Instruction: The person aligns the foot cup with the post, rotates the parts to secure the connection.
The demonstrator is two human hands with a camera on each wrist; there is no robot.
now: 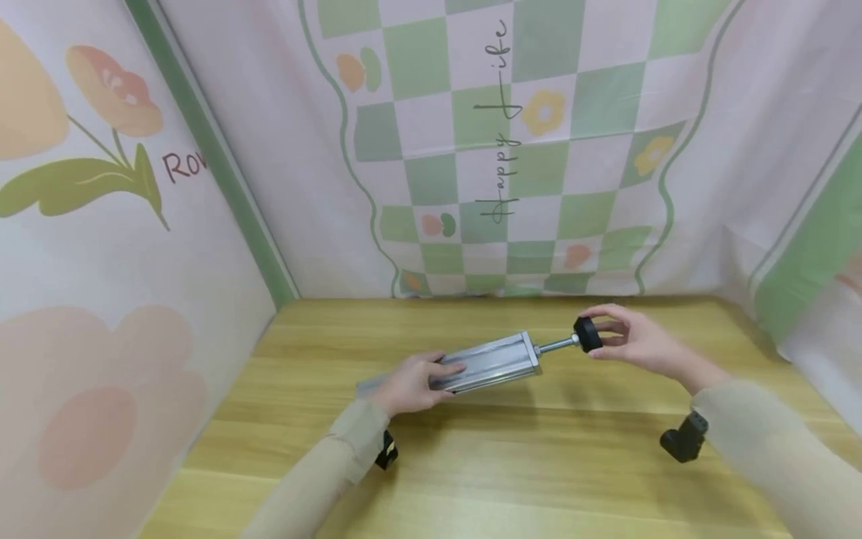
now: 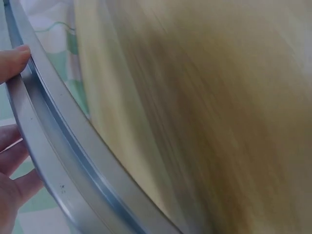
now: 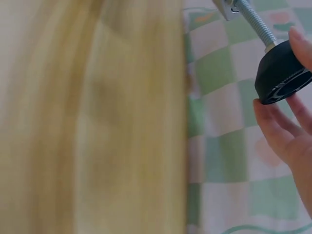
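Observation:
A silver grooved aluminium profile lies slantwise across my view over the wooden table. My left hand grips it near its left end, thumb and fingers on opposite sides, as the left wrist view shows along the groove. From its right end plate sticks a threaded rod, which carries a black round levelling foot. My right hand holds that foot by its rim with thumb and fingertips. The right wrist view shows the foot's hollow underside facing the palm.
The wood-grain table runs back to a checked green and white cloth. A flower-printed cloth hangs along the left side. Black wrist cameras sit under both sleeves.

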